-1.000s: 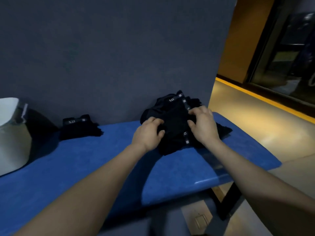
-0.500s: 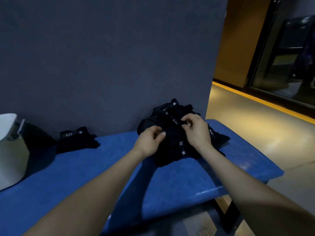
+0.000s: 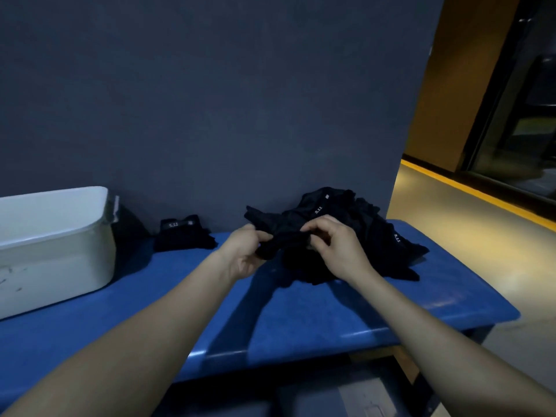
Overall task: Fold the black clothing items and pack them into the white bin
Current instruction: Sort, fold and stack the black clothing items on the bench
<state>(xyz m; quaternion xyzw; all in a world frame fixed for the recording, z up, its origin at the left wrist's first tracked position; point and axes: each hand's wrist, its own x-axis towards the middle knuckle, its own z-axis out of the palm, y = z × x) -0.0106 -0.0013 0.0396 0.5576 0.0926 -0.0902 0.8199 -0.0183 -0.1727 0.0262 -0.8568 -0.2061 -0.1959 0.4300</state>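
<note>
A heap of black clothing (image 3: 358,233) lies on the blue bench (image 3: 301,311) against the wall, right of centre. My left hand (image 3: 245,255) and my right hand (image 3: 337,246) each pinch one black garment (image 3: 285,240), lifted slightly off the heap's front edge and held between them. A folded black item (image 3: 182,234) sits by the wall further left. At the bench's left end stands the white bin (image 3: 54,245), its inside hidden from here.
A dark grey wall (image 3: 210,100) runs right behind the bench. The bench ends on the right, where a tan floor (image 3: 469,242) with a yellow line opens out. Beyond that floor a dark glass door is visible.
Both hands have lifted a garment off the front of the heap and now hold it between them. The camera has turned left, bringing more of the white bin into view.
</note>
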